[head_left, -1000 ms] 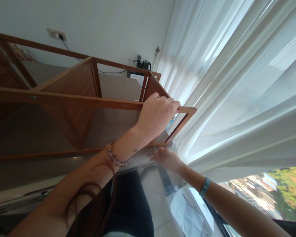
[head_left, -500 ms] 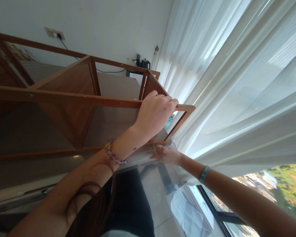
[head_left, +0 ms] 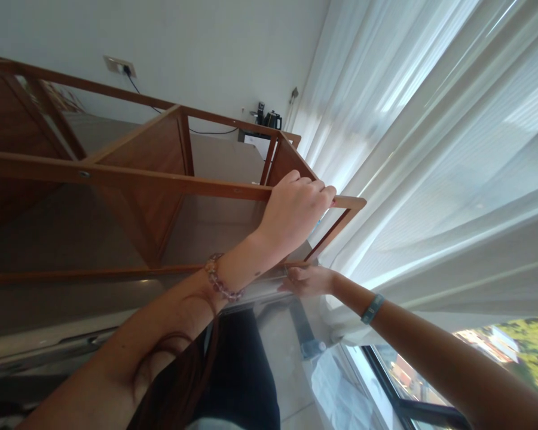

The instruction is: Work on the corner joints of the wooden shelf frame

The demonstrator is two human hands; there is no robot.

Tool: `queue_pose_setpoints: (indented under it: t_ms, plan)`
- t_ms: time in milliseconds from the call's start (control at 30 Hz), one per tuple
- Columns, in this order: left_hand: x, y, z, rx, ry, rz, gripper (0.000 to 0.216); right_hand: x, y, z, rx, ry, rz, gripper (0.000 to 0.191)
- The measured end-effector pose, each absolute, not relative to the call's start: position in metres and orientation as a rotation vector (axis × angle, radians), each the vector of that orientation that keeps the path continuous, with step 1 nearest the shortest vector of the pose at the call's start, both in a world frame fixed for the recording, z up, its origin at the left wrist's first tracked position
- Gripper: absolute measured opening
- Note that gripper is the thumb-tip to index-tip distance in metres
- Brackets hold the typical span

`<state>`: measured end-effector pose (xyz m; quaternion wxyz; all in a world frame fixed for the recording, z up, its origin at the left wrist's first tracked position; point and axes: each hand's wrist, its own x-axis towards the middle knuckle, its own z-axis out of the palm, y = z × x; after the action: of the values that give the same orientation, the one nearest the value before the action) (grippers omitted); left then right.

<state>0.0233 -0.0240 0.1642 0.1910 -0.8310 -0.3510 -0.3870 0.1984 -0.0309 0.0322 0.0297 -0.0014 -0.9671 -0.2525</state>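
A brown wooden shelf frame (head_left: 197, 184) with upright slatted or panelled dividers spans the left and middle of the view. My left hand (head_left: 296, 206), wearing a beaded bracelet, is wrapped over its upper front rail near the right end. Lower down, my right hand (head_left: 307, 280) with a teal wristband sits against the right end of the bottom rail (head_left: 251, 268). Its fingers are closed together, and a thin metallic bit shows by the fingertips, too small to name. The left fingertips are partly hidden behind the rail.
White curtains (head_left: 407, 149) hang close on the right, above a window (head_left: 412, 382). Behind the frame, a black kettle (head_left: 273, 119) stands by the wall near a plugged-in cord (head_left: 134, 83). Crumpled clear plastic (head_left: 336, 388) lies on the floor below.
The whole view has shifted, so the frame and both hands appear slightly farther right. Both hands keep their places on the frame.
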Motion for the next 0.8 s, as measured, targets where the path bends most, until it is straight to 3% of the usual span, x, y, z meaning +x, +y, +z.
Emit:
queue_pose_setpoints:
  t_ms: [367,500,633,800]
  plan:
    - [0.022,-0.022,0.165,-2.350,-0.960,-1.091,0.022,0.204,-0.029,0.024,-0.110,-2.794,-1.007,0.037]
    - [0.022,-0.022,0.165,-2.348,-0.960,-1.097,0.023,0.210,-0.035,0.021,-0.205,-2.723,-1.027,0.024]
    - [0.022,-0.024,0.165,-2.343,-0.981,-1.084,0.023,0.213,-0.042,0.005,-0.388,-2.735,-0.704,0.016]
    - [0.021,-0.024,0.165,-2.344,-0.975,-1.081,0.024,0.214,-0.047,-0.011,-0.576,-2.762,-0.448,0.033]
